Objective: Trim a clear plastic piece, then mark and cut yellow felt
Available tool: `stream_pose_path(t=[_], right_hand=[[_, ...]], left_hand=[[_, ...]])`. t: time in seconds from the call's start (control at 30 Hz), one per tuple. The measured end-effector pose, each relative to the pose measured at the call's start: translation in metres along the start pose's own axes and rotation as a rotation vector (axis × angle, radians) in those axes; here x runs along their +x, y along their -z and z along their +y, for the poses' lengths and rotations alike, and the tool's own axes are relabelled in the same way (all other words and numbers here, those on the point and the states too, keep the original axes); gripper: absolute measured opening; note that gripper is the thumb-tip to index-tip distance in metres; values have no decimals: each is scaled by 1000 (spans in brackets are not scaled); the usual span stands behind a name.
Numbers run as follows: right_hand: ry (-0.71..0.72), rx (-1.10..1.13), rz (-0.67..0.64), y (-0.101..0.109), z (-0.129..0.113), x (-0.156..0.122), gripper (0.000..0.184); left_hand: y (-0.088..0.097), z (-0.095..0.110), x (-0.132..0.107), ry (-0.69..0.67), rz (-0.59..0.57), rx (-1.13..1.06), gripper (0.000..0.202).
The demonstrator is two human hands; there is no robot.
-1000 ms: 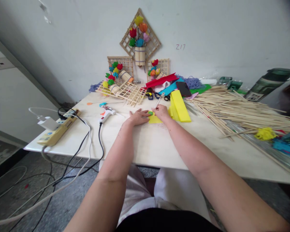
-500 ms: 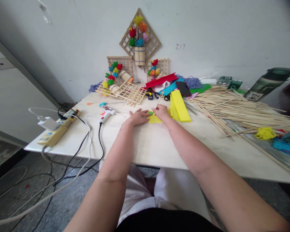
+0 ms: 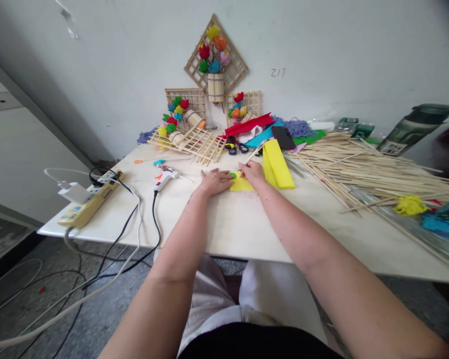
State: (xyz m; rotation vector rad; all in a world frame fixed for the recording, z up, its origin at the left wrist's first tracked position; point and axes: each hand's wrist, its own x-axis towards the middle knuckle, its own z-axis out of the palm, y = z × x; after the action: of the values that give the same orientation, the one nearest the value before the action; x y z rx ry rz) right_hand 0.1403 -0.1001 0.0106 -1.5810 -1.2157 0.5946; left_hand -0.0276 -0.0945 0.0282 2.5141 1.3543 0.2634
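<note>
My left hand [image 3: 216,182] lies flat on the table with its fingers spread, fingertips at the left edge of a yellow sheet [image 3: 242,185]. Beside those fingertips a small green round piece [image 3: 232,175] rests on the sheet. In my right hand [image 3: 253,173] a white pen [image 3: 255,152] is pinched, its upper end leaning to the right and its tip at the sheet near the green piece. The exact tip is hidden by my fingers. Just right of this hand lies a folded roll of yellow material [image 3: 279,164].
A white glue gun [image 3: 166,178] with its black cord lies left, near a power strip [image 3: 92,198]. Stick lattices [image 3: 209,149] with colourful flowers stand behind. Scissors [image 3: 243,148], a phone [image 3: 283,137], many wooden sticks [image 3: 366,169] and a dark bottle [image 3: 415,129] sit right.
The pen has tilted further to the right, and my right hand has shifted slightly right. My left hand stays almost where it was.
</note>
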Motion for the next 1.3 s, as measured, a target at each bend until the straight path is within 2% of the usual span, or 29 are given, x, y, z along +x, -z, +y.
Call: stream_pose_path(t=[0.2, 0.27, 0.37, 0.5, 0.9, 1.1, 1.3], right_hand=[[-7, 72, -3, -2, 2, 1, 22], [-17, 94, -2, -2, 1, 1, 21], [-17, 126, -5, -3, 0, 1, 19], [9, 61, -6, -5, -1, -1, 20], [82, -332, -23, 4, -3, -1, 25], [68, -297, -47, 1, -1, 6, 29], [73, -275, -77, -5, -1, 11, 32]], left_hand=[[-11, 4, 7, -53, 301, 86, 23], [-13, 4, 10, -81, 358, 100, 21], [-15, 4, 14, -112, 355, 123, 19], [-17, 4, 18, -134, 356, 183, 22], [-17, 8, 18, -176, 432, 300, 26], [-19, 6, 21, -191, 498, 306, 27], [-10, 1, 18, -167, 578, 215, 24]])
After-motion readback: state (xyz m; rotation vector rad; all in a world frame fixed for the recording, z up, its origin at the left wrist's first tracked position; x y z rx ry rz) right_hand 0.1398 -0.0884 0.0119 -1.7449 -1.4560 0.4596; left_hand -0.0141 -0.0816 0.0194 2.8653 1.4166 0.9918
